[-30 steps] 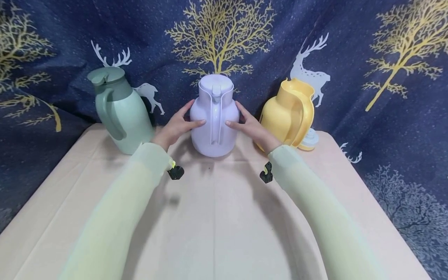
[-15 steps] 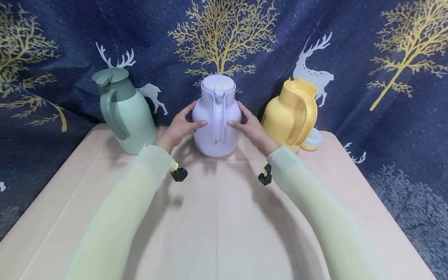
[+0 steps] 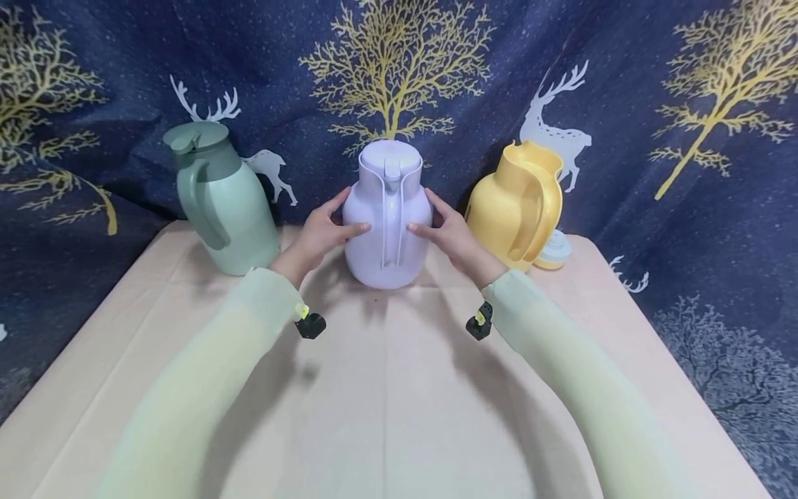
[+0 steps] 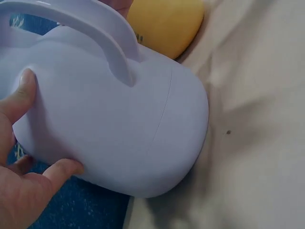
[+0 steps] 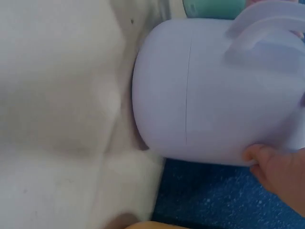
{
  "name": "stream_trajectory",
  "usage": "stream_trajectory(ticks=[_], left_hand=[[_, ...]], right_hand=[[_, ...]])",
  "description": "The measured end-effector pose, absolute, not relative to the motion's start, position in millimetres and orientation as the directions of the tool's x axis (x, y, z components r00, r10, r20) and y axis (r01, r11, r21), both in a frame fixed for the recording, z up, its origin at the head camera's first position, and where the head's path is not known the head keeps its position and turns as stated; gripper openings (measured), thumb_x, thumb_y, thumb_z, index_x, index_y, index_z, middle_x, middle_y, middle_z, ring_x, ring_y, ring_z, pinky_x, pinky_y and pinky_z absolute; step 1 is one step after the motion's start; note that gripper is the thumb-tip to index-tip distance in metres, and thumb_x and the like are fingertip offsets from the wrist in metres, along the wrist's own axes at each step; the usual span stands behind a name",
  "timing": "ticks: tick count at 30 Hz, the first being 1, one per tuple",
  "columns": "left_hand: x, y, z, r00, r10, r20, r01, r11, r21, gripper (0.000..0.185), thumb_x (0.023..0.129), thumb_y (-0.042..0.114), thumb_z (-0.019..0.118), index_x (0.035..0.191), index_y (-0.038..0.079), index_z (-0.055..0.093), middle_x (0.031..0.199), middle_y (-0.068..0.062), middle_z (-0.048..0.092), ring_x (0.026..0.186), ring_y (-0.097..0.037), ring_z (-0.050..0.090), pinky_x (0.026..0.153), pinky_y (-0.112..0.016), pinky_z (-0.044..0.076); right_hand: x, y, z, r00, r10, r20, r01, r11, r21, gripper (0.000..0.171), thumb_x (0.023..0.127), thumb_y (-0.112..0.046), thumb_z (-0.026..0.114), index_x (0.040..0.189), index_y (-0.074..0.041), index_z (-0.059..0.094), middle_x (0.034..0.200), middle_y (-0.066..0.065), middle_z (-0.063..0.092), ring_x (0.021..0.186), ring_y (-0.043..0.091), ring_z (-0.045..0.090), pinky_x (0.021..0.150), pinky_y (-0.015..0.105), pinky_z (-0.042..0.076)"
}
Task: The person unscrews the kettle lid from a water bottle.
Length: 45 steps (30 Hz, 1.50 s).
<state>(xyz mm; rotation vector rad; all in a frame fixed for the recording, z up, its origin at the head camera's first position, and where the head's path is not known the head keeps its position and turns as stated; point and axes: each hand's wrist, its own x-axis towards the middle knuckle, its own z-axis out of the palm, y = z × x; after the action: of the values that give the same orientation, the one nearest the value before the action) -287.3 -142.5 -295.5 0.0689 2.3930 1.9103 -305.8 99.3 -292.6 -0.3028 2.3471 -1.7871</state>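
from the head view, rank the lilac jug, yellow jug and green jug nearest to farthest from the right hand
1. Lilac jug: centre, held by the right hand on its right side.
2. Yellow jug: just right of that hand, apart from it.
3. Green jug: far left, beyond the lilac jug and the left hand.

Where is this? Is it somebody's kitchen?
Probably not a kitchen: more likely a table set up for filming. A dark cloth backdrop printed with deer and trees hangs behind a cloth-covered table, and three coloured jugs stand in a row.
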Motion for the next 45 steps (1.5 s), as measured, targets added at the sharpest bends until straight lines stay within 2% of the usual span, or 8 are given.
stream_trajectory(ticks=[6,11,14,19,31,37,45], left_hand=[[-269,-144,-292,-0.994,0.099,-0.052,-0.026,0.247,0.969,0.088,0.089,0.015,0.072,0.158,0.027,0.019,0.167,-0.012,0.015,0.149,-0.036,0.03,0.114,-0.051,0.039],[-255,-143,-293,-0.994,0.099,-0.047,-0.021,0.252,0.967,0.086,0.088,0.014,0.073,0.157,0.027,0.023,0.167,-0.011,0.011,0.15,-0.038,0.026,0.114,-0.05,0.039],[-247,-142,-294,-0.995,0.101,-0.029,-0.002,0.261,0.965,0.086,0.088,0.013,0.074,0.157,0.024,0.023,0.166,-0.013,0.014,0.149,-0.04,0.027,0.114,-0.05,0.039],[-232,-141,-295,-0.994,0.106,-0.012,0.019,0.291,0.957,0.088,0.086,0.013,0.075,0.157,0.022,0.024,0.165,-0.015,0.018,0.147,-0.041,0.03,0.114,-0.051,0.038],[-199,-141,-299,-0.995,0.094,-0.012,0.018,0.313,0.95,0.09,0.084,0.018,0.078,0.157,0.024,0.026,0.166,-0.006,0.022,0.145,-0.04,0.034,0.115,-0.052,0.037],[-187,-143,-297,-0.995,0.097,-0.016,0.015,0.31,0.951,0.09,0.084,0.016,0.078,0.157,0.023,0.026,0.166,-0.005,0.021,0.145,-0.04,0.035,0.114,-0.053,0.038],[-169,-143,-295,-0.995,0.103,-0.011,0.023,0.32,0.947,0.091,0.083,0.013,0.079,0.157,0.018,0.026,0.163,-0.013,0.024,0.143,-0.04,0.038,0.11,-0.052,0.043]], right_hand=[[-287,99,-291,-0.962,-0.271,-0.019,-0.055,0.262,-0.963,0.085,0.09,-0.012,0.071,0.158,-0.024,0.02,0.163,0.013,0.027,0.146,0.031,0.035,0.118,0.045,0.035],[-272,102,-293,-0.964,-0.265,-0.025,-0.053,0.283,-0.958,0.087,0.089,-0.014,0.072,0.158,-0.025,0.021,0.165,0.009,0.022,0.15,0.032,0.029,0.118,0.048,0.034],[-263,105,-294,-0.966,-0.258,-0.025,-0.051,0.284,-0.957,0.087,0.088,-0.014,0.073,0.158,-0.026,0.023,0.165,0.008,0.024,0.15,0.032,0.029,0.117,0.048,0.036],[-245,108,-295,-0.969,-0.249,0.008,-0.081,0.284,-0.955,0.087,0.086,-0.01,0.075,0.157,-0.021,0.025,0.163,0.009,0.028,0.147,0.035,0.033,0.114,0.05,0.039],[-213,111,-296,-0.973,-0.226,0.048,-0.103,0.241,-0.965,0.086,0.08,-0.001,0.077,0.154,-0.017,0.035,0.161,0.008,0.032,0.143,0.035,0.04,0.107,0.049,0.046],[-201,109,-295,-0.974,-0.211,0.08,-0.142,0.296,-0.945,0.087,0.078,-0.005,0.081,0.152,-0.016,0.038,0.16,0.007,0.036,0.14,0.035,0.045,0.106,0.048,0.047],[-185,111,-301,-0.966,-0.203,0.158,-0.228,0.391,-0.892,0.086,0.077,-0.008,0.083,0.151,-0.01,0.039,0.155,0.013,0.04,0.134,0.039,0.05,0.105,0.047,0.049]])
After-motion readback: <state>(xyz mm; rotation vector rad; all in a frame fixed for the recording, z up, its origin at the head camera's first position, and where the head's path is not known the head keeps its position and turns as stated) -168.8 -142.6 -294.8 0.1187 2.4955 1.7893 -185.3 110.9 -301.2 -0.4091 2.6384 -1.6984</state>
